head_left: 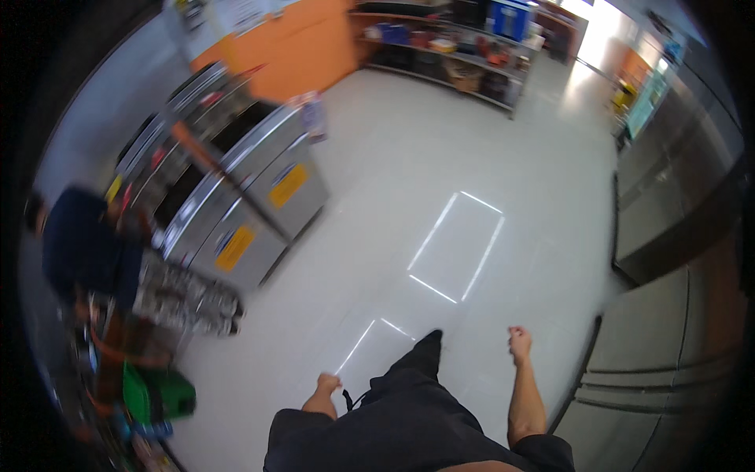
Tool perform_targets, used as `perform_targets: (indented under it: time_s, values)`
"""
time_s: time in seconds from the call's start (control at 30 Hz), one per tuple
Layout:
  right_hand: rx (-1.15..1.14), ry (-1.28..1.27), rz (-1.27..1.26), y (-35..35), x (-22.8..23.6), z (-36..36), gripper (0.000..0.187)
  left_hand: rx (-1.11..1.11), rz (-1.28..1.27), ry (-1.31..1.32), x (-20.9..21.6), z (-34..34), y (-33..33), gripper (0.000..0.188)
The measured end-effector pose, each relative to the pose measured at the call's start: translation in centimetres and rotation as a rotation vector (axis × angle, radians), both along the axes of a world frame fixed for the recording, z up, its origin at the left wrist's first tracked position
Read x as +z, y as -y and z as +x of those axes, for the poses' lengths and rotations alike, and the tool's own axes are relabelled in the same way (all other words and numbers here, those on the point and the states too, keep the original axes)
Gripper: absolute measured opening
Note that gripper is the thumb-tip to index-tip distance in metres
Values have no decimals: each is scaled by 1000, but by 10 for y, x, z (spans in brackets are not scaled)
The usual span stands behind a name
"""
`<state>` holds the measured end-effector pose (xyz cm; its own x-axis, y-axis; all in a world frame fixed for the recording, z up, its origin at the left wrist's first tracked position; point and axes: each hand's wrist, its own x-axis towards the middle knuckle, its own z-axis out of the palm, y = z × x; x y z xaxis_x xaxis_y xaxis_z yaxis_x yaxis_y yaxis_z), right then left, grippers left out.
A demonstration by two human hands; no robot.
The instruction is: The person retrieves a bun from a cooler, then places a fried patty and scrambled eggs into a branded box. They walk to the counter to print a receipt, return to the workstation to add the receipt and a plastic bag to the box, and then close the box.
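Note:
My left hand hangs low beside my dark apron, near a loose black apron string. Its fingers look curled, and no object shows in them. Out to the right, my right hand is held over the pale floor with its fingers closed; it too shows nothing in its grip. Neither hand touches anything. Between them a black shoe of mine is stretched forward on the shiny floor.
Steel fryer units with orange labels stand at left, where another person in dark blue works. Below is a green container. Steel cabinets line the right. Loaded shelving stands at the back, beside an orange wall.

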<state>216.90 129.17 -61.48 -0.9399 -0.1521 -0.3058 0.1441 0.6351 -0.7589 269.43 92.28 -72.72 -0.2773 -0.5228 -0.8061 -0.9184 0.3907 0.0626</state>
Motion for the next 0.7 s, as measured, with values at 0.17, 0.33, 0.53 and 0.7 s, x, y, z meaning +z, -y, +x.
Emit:
perform_targets:
  time_s: [0.17, 0.33, 0.53, 0.7]
  values:
    - [-306, 462, -1, -83, -19, 40, 26, 213, 220, -715, 84, -479, 122, 32]
    - [-574, 747, 184, -105, -40, -1, 29, -195, 107, -977, 163, -858, 124, 45]
    - [-508, 887, 181, -31, -53, -288, 23, -340, 275, -691, 117, -1071, 112, 94]
    - [-545, 615, -31, 63, -47, -684, 18, -1, 717, -572, 87, -1138, 107, 111]
